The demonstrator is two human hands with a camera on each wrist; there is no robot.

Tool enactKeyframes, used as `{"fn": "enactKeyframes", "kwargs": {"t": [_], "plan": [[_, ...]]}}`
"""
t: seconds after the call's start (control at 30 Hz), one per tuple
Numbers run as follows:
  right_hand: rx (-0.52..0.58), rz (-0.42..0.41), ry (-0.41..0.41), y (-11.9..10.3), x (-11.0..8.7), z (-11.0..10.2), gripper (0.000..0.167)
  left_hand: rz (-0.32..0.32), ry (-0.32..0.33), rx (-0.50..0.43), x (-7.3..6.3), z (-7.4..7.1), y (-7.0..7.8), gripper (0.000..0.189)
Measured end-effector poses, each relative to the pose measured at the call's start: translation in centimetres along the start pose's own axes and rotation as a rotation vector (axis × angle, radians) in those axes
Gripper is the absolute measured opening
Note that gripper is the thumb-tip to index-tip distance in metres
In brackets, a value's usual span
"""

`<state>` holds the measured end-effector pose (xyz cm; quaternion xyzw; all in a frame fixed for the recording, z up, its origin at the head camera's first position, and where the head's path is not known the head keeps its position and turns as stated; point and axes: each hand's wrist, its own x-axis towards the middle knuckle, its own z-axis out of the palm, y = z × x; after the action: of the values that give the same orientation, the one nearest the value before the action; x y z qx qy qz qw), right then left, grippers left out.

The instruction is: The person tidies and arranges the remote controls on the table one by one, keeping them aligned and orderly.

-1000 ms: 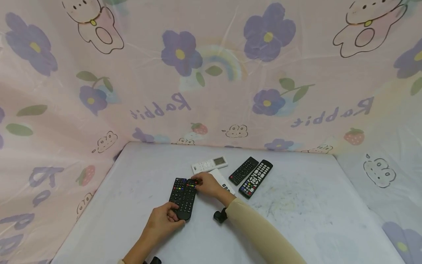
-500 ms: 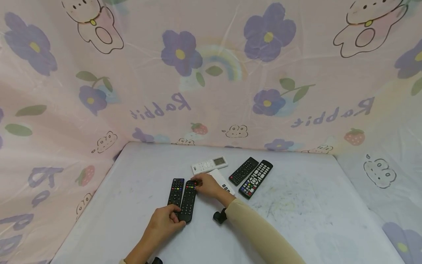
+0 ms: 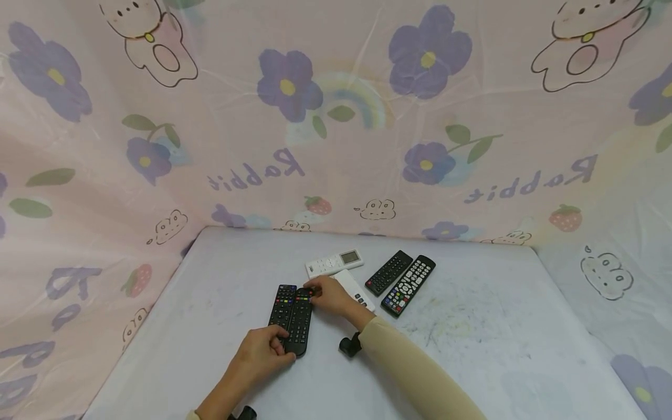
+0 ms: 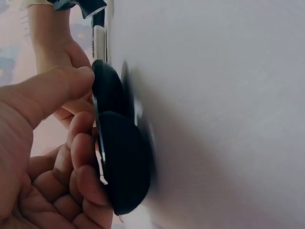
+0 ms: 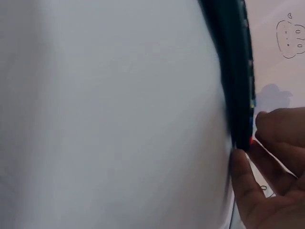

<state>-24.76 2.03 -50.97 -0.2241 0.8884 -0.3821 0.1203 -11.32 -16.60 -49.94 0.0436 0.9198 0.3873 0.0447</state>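
While the left hand point(image 3: 259, 350) pinches at the near end of the round-ended black remote point(image 3: 299, 326), thumb on its edge and fingers curled against the buttons, the right hand point(image 3: 332, 296) pinches its far end between thumb and fingertips. Slim black remote point(image 3: 282, 303) lies lengthwise alongside, to the left, its near end partly hidden by the left hand. Whether the held remote rests fully on the white table point(image 3: 472, 356): cannot tell. White remote with dark buttons point(image 3: 350, 286): just right of the pair, partly covered by the right hand. White remote with screen point(image 3: 333, 263): beyond it, lying crosswise. Further right, plain black remote point(image 3: 389, 273) and white-buttoned black remote point(image 3: 408, 286), side by side, slanted. Pink printed sheet point(image 3: 346, 169) behind the table: purple flowers, "Rabbit" mirrored.
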Motion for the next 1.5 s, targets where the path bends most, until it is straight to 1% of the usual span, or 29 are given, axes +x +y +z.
{"fn": "enactKeyframes", "kwargs": {"t": [0.1, 0.2, 0.33, 0.43, 0.6, 0.7, 0.83, 0.9, 1.0, 1.07, 1.13, 1.33, 1.5], "plan": [[0.041, 0.006, 0.017, -0.1, -0.5, -0.4, 0.036, 0.008, 0.001, 0.0, 0.1, -0.2, 0.3, 0.036], [0.065, -0.025, 0.056, -0.2, -1.2, -1.0, 0.036, 0.026, 0.017, -0.008, 0.4, -0.5, 0.7, 0.037], [0.058, -0.074, 0.12, -0.3, -2.4, -2.0, 0.036, 0.051, 0.052, 0.003, 1.1, -1.1, 1.4, 0.037], [0.076, -0.072, 0.167, -0.2, -3.3, -2.8, 0.035, 0.087, 0.052, 0.015, 1.9, -1.8, 1.8, 0.038], [0.098, -0.048, 0.263, 0.2, -4.9, -4.1, 0.034, 0.201, 0.012, 0.011, 3.7, -2.8, 2.3, 0.044], [0.088, -0.036, 0.32, 0.5, -5.9, -4.7, 0.034, 0.247, -0.003, 0.01, 5.0, -3.2, 2.7, 0.047], [0.068, -0.009, 0.375, 1.3, -7.0, -5.2, 0.034, 0.272, 0.003, 0.012, 6.9, -3.4, 3.2, 0.049], [0.063, -0.006, 0.389, 1.6, -7.3, -5.5, 0.035, 0.283, 0.011, 0.003, 7.8, -3.5, 3.3, 0.05], [0.079, 0.006, 0.39, 2.1, -7.4, -6.1, 0.035, 0.284, 0.02, 0.007, 9.2, -3.5, 3.3, 0.052], [0.105, 0.015, 0.365, 2.3, -7.2, -6.7, 0.036, 0.276, 0.028, 0.017, 10.0, -3.6, 3.0, 0.052], [0.099, 0.017, 0.335, 2.6, -6.8, -7.4, 0.039, 0.255, 0.032, 0.037, 10.8, -3.7, 2.7, 0.053], [0.007, 0.012, 0.23, 3.7, -4.6, -10.0, 0.046, 0.197, 0.033, 0.051, 12.7, -4.0, 2.0, 0.056], [-0.067, 0.018, 0.146, 4.8, -2.6, -11.9, 0.051, 0.159, 0.021, 0.043, 14.5, -3.6, 1.8, 0.058]]}}
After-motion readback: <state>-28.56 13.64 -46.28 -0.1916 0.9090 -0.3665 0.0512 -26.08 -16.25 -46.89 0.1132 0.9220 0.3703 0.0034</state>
